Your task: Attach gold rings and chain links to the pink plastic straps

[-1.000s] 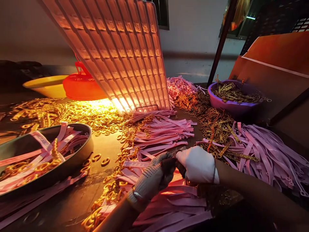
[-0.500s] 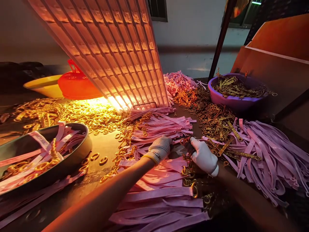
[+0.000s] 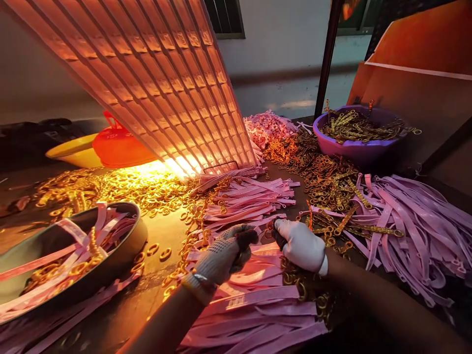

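My left hand (image 3: 224,255), in a knitted glove with dark fingertips, is curled shut over the pile of pink straps (image 3: 250,196) at the table's middle; it seems to pinch a strap end. My right hand (image 3: 300,243), in a white glove, is closed facing it, a few centimetres to the right, fingertips pinched on a small gold ring or clasp I cannot make out clearly. More pink straps (image 3: 258,314) lie under both wrists. Gold rings (image 3: 191,236) trail along the left of the pile.
A slanted gridded panel (image 3: 165,83) glows above the table's back. A dark round pan (image 3: 121,250) with straps and rings sits at the left. A purple bowl (image 3: 354,147) of brass clasps stands back right, beside loose clasps (image 3: 328,182) and purple straps (image 3: 416,231). An orange lid (image 3: 118,145) and yellow bowl (image 3: 70,150) lie back left.
Both hands reached forward into the strap pile half a second ago, then drew back toward me and closed together. The view has shifted slightly downward and left.
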Demonstrator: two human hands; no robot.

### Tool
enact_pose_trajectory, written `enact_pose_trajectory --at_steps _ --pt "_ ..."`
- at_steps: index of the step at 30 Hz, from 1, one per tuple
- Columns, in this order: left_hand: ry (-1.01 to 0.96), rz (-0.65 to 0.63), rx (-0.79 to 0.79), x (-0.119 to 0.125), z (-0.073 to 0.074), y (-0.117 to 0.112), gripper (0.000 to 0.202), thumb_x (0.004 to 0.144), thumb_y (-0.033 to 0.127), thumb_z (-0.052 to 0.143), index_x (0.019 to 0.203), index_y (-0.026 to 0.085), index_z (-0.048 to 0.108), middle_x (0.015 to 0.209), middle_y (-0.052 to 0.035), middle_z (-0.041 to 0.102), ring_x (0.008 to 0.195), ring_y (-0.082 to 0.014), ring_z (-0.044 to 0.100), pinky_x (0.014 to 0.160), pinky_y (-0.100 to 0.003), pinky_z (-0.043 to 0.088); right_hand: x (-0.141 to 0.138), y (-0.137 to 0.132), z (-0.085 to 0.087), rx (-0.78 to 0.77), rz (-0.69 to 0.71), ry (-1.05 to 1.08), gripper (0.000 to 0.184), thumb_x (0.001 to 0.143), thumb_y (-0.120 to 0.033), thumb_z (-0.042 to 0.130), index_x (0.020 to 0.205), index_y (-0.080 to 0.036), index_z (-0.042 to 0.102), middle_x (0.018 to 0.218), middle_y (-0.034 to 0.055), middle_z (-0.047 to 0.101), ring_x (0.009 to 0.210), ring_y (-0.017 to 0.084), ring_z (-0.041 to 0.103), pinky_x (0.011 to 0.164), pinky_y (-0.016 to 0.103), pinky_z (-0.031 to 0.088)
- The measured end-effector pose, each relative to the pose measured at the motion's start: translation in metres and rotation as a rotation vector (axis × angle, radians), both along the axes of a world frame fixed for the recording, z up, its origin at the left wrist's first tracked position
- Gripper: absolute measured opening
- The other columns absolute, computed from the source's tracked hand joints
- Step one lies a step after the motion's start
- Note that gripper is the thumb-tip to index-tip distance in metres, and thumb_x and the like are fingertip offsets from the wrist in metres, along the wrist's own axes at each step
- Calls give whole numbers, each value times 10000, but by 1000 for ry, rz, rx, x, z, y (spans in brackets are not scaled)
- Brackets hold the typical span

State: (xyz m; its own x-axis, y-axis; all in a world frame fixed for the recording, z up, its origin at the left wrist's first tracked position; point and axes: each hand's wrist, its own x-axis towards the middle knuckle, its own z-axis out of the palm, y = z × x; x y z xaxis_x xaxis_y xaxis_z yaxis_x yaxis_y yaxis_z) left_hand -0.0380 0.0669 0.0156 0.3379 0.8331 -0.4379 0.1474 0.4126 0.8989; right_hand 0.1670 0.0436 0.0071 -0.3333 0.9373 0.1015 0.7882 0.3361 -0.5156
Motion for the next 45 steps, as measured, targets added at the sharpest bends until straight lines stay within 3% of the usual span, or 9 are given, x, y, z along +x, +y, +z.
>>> enact_pose_trajectory --at_steps 3,7,13,16,20,30,36,40,45 --pt "-120 78 -56 3 -1 -12 449 662 581 715 756 216 471 428 94 349 376 -56 236 338 -153 170 -8 -3 5 -11 10 -120 260 764 -67 521 976 -184 616 965 71 714 868 208 652 694 280 376" --pt "-113 37 -9 20 -3 -19 370 769 548 639 763 221 466 439 91 342 369 -67 246 343 -167 185 -10 -8 8 24 0 -244 265 770 -100 528 1003 -182 625 984 79 706 877 219 650 687 296 380" --pt "195 -103 549 36 -5 -12 176 795 325 640 703 175 637 623 -19 580 601 -128 502 510 -199 387 -3 -12 11 68 -87 -378 254 777 -92 542 1006 -168 621 945 106 690 898 253 649 693 306 405" --pt "156 -221 354 31 -12 -8 188 770 341 654 695 171 627 601 -6 555 510 -105 452 449 -197 343 -2 -11 13 39 -46 -371 252 808 -71 503 1018 -156 613 969 111 688 914 254 651 705 309 414" --pt "10 -83 30 24 -18 -14 337 758 494 686 775 174 581 518 62 424 380 -58 324 362 -177 244 2 -6 16 -20 123 -294 307 843 -59 490 1116 -149 597 1058 111 700 944 229 656 737 288 418" --pt "-163 37 -28 29 -30 -22 429 665 533 784 736 175 558 477 73 429 355 -45 328 350 -166 265 1 10 -1 -30 301 -359 270 812 -125 593 1078 -136 635 978 121 731 880 241 670 680 291 413" --pt "-166 -62 -39 25 -35 -18 377 700 496 774 768 153 632 432 55 451 323 -55 309 333 -182 222 -2 2 1 34 246 -465 192 832 -143 564 1010 -146 636 893 110 715 803 244 667 607 305 401" --pt "-206 -93 -62 25 -37 -16 350 675 428 811 816 130 693 610 -11 601 430 -58 400 397 -181 257 3 -8 8 106 240 -478 124 799 -148 607 918 -138 643 907 125 685 827 247 640 657 307 452" --pt "-59 -134 104 25 -44 -14 288 726 398 755 688 143 625 553 28 500 483 -73 368 457 -202 269 23 -9 11 385 182 82 95 917 -180 587 954 -180 674 908 53 702 811 170 655 737 268 519"
